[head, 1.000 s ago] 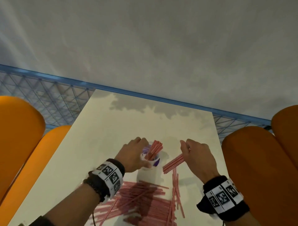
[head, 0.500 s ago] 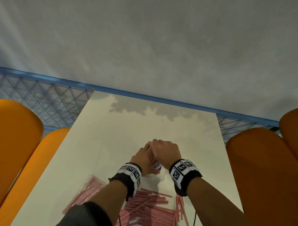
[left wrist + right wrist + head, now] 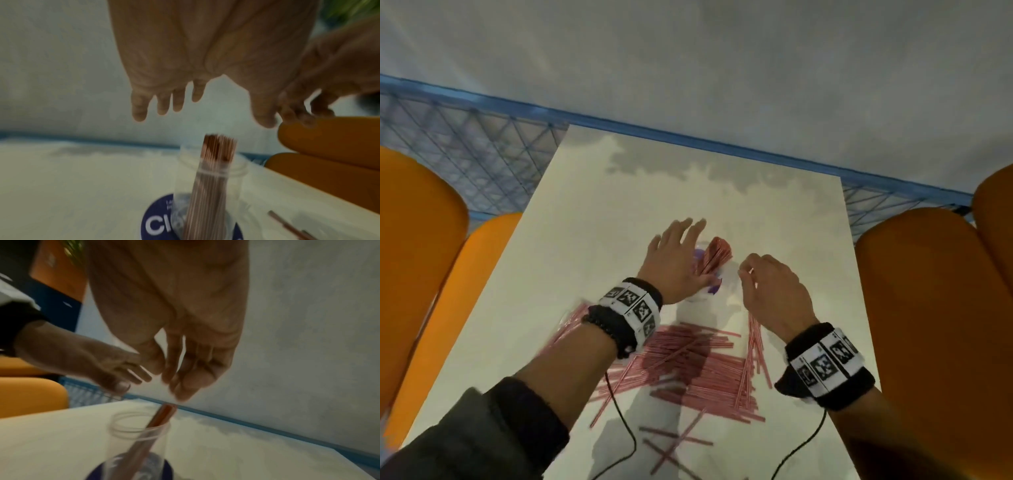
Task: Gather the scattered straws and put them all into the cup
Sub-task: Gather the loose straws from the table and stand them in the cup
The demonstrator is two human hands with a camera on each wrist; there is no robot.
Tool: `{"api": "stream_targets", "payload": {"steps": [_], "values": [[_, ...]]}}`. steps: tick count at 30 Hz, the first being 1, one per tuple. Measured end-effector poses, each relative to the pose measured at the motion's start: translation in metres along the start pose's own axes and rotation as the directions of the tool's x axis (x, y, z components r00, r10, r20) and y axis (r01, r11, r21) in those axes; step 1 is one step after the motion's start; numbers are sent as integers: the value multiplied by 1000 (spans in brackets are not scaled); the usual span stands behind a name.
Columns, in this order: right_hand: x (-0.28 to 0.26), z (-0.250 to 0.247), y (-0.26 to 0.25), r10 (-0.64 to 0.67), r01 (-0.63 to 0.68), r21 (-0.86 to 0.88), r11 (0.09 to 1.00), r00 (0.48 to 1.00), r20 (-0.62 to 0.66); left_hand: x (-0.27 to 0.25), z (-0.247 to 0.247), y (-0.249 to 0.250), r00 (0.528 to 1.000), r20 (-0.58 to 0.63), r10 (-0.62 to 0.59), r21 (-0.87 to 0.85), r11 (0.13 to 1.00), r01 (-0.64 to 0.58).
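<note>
A clear plastic cup [image 3: 714, 291] with a dark blue logo stands mid-table, and a bundle of red straws [image 3: 717, 255] leans inside it. My left hand [image 3: 688, 253] hovers just left of the cup with its fingers spread straight, holding nothing. My right hand [image 3: 748, 270] hangs just right of the cup, fingers loosely curled and empty. From the left wrist the cup [image 3: 211, 178] and its straws [image 3: 218, 151] sit below the fingertips. From the right wrist my hand [image 3: 168, 381] floats just above the straw tips [image 3: 166, 410]. Many loose straws [image 3: 688, 363] lie in a pile nearer me.
The pale table [image 3: 619, 205] ends at a grey wall with a blue rail. Orange seats [image 3: 928, 308] flank both sides. A clear packet of straws [image 3: 571, 325] lies under my left wrist. Two black cables [image 3: 626, 442] trail over the near edge.
Both hands were together at the cup half a second ago. Now they have parted: the left has opened beside the cup, and the right has drawn back right, empty, leaving its straws in the cup.
</note>
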State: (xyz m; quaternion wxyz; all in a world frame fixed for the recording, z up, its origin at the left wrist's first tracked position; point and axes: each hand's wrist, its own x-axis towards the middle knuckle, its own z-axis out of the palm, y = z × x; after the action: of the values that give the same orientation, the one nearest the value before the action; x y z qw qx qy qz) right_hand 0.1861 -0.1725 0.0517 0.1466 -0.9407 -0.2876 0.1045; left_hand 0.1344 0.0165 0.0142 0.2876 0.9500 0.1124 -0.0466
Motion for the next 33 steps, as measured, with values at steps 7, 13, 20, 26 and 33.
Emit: {"api": "stream_targets", "payload": {"steps": [7, 13, 20, 26, 33], "values": [[-151, 40, 22, -134, 214, -66, 975, 794, 593, -148, -21, -55, 973, 217, -73, 105, 993, 52], [-222, 127, 27, -358, 459, 24, 888, 658, 663, -216, 15, -92, 859, 285, -425, 149, 905, 398], [-176, 153, 0, -338, 301, 156, 941, 854, 396, -225, 38, -72, 883, 228, -410, 82, 912, 402], [-132, 134, -15, -208, 213, 18, 977, 926, 315, -201, 53, -62, 924, 106, -367, 211, 917, 339], [-130, 153, -10, -147, 191, -95, 977, 925, 350, -197, 92, -62, 932, 151, -328, 347, 901, 261]]}}
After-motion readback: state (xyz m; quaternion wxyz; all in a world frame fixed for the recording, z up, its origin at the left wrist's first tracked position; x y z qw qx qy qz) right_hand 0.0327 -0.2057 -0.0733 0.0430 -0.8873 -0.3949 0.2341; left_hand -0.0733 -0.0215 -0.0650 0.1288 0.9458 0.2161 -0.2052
